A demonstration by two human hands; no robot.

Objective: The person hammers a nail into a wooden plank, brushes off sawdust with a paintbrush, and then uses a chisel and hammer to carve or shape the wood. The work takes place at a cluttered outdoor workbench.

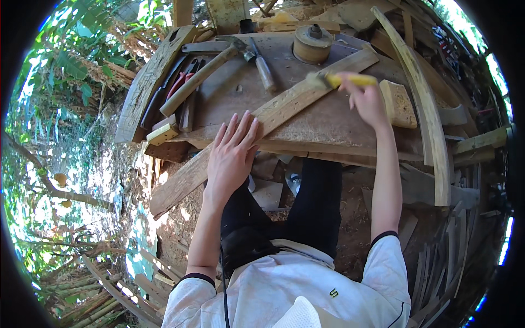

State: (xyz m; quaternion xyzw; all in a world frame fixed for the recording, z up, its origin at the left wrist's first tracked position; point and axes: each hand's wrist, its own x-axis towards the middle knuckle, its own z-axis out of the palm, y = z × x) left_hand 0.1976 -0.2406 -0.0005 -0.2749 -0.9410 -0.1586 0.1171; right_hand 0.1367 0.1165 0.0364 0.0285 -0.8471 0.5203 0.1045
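Note:
A long wooden board (284,108) lies slantwise across the workbench, its near left end jutting past the front edge. Flat on the board rests my left hand (234,147), fingers stretched out and pressing its top face. My right hand (363,98) is closed around the yellow handle of a brush (342,81). The brush's head is blurred and meets the far part of the board. A row of small marks runs along the board's face.
On the bench (240,104) lie a claw hammer (199,80), a chisel (263,66) and red-handled pliers (179,82). A round wooden block with a dark knob (313,44) stands at the back. Right of my hand are a wood block (398,104) and a long curved slat (418,98).

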